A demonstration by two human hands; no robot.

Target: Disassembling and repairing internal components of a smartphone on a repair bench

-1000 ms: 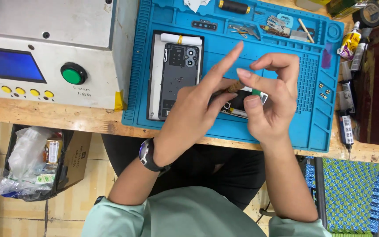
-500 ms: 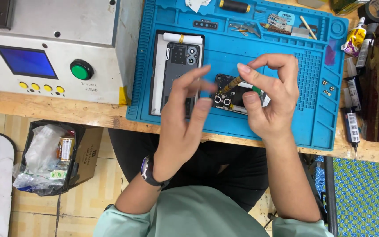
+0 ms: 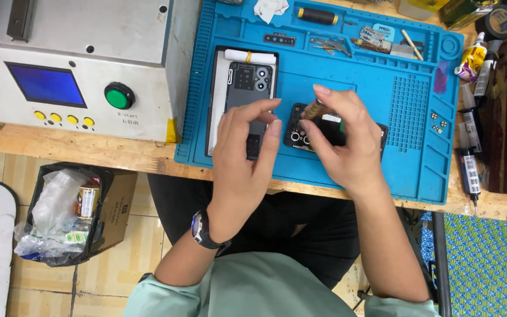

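Blue repair mat covers our wooden bench. Our right hand pinches a small tool over the dark phone part, mid-mat; our left hand hovers loosely curled, holding nothing. A slip could scratch the camera lenses, we judge.

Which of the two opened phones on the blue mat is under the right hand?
The smaller dark phone lying crosswise, under the right hand; the upright phone lies farther left.

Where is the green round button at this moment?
In the head view, the green round button is at the left, on the grey machine, right of its blue screen and above the wooden bench edge.
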